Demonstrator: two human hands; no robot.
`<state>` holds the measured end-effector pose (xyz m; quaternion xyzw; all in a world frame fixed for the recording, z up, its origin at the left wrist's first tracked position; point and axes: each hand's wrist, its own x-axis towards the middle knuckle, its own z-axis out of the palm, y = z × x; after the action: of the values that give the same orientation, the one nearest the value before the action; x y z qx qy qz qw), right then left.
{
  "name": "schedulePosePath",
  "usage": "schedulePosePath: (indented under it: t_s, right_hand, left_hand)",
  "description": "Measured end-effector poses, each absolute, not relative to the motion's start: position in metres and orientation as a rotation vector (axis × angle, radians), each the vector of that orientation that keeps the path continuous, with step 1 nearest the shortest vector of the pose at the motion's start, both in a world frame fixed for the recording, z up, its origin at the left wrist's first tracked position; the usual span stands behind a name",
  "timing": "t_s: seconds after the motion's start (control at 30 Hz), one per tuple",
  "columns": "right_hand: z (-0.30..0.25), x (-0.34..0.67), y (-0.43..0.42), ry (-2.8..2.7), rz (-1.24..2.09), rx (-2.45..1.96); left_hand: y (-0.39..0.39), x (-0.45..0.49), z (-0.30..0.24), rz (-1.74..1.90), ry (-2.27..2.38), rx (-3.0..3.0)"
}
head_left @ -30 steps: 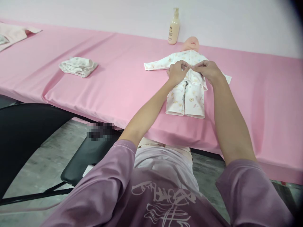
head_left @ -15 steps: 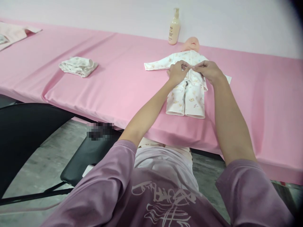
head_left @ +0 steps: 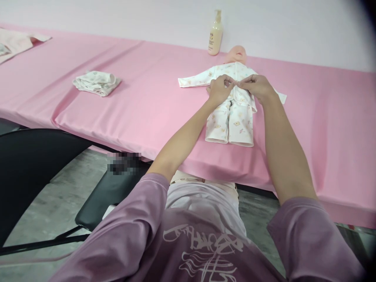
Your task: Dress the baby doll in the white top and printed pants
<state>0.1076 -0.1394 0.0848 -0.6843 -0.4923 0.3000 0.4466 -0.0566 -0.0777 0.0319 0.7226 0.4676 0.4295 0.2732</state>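
Observation:
A baby doll lies on its back on the pink-covered table, its head towards the wall. It wears a white printed baby jacket and matching trousers. My left hand pinches the jacket's front edge at mid-chest. Opposite it, my right hand pinches the other edge, and the fingertips of both hands nearly meet. Whatever fastening lies between them is hidden by the fingers. One jacket sleeve stretches out to the left; the other shows partly behind my right wrist.
A pump bottle stands behind the doll by the wall. Folded white printed cloth sits on the pink table cover to the left, with pale pink fabric at the far left. A black chair stands below the table edge.
Both hands stay pinched at the jacket front with hardly any movement. The whole view has shifted very slightly.

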Motion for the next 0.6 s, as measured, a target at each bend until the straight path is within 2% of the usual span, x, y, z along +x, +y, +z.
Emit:
schedulePosePath:
  t_s: [0.6]
  right_hand:
    - [0.074, 0.115, -0.127, -1.271, 0.633, -1.728]
  left_hand:
    - [-0.071, -0.050, 0.040, 1.104, 1.286, 2.009]
